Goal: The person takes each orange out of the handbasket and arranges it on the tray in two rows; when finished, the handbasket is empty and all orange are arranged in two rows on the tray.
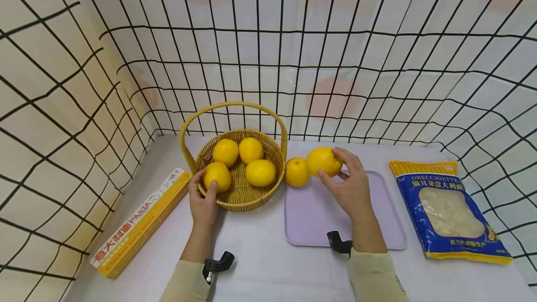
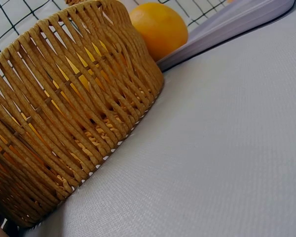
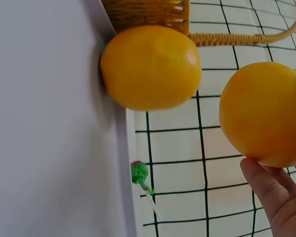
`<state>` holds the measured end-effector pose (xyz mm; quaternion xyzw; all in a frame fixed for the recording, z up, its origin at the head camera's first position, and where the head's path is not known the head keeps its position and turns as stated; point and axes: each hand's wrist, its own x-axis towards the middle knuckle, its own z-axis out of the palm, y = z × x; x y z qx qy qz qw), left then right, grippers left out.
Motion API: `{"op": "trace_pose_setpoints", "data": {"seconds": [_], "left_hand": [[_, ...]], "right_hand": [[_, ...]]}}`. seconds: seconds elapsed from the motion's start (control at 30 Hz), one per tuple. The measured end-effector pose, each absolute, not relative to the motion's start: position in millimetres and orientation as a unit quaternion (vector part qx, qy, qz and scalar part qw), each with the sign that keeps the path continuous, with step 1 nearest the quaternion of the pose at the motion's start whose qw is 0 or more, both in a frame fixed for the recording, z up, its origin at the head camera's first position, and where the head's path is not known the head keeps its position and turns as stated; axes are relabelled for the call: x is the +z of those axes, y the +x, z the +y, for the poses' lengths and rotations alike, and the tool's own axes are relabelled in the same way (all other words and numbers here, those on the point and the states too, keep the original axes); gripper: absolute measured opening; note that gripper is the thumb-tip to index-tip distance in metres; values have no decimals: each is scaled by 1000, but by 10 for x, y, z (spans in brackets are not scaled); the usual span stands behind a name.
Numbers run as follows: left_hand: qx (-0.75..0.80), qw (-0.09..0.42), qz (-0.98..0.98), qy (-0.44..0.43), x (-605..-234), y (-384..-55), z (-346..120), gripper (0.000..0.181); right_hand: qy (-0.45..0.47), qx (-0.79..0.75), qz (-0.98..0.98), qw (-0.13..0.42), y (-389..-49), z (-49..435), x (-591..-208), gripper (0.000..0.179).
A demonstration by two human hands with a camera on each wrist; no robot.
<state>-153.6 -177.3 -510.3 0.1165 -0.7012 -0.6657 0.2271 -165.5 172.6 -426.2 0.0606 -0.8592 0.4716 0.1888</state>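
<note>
A round wicker basket [image 1: 243, 205] with a tall handle holds several yellow-orange oranges, among them one orange [image 1: 261, 173] lying at the right. My left hand [image 1: 203, 204] reaches over the basket's front left rim and grips the orange [image 1: 218, 176] there, its thumb across the front and fingers along the left side. With thumb and fingertips, my right hand [image 1: 351, 190] holds another orange [image 1: 324, 161] above the lilac tray [image 1: 323, 218]. Just left of it, an orange [image 1: 296, 172] sits at the tray's back left corner, beside the basket. The right wrist view shows the held orange [image 3: 264, 113] raised off the surface.
A long yellow and white pasta box [image 1: 140, 223] lies slanted left of the basket. To the right of the tray is a blue and yellow orecchiette bag [image 1: 450, 213]. A green-wrapped lollipop [image 3: 139, 173] shows behind the tray. Black grid netting [image 1: 268, 64] encloses the back and sides.
</note>
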Motion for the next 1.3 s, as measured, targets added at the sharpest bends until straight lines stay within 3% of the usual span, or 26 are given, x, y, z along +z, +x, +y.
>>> {"op": "trace_pose_setpoints", "data": {"seconds": [0.57,1.3], "left_hand": [[-670,222,-698,117,-5094,-1534,-1764,44],[-674,211,-697,125,-5103,-1525,-1771,46]], "right_hand": [[2,467,-867,174,-1713,1947,-4333,62],[-74,464,-876,112,-1800,2169,-4504,68]]}}
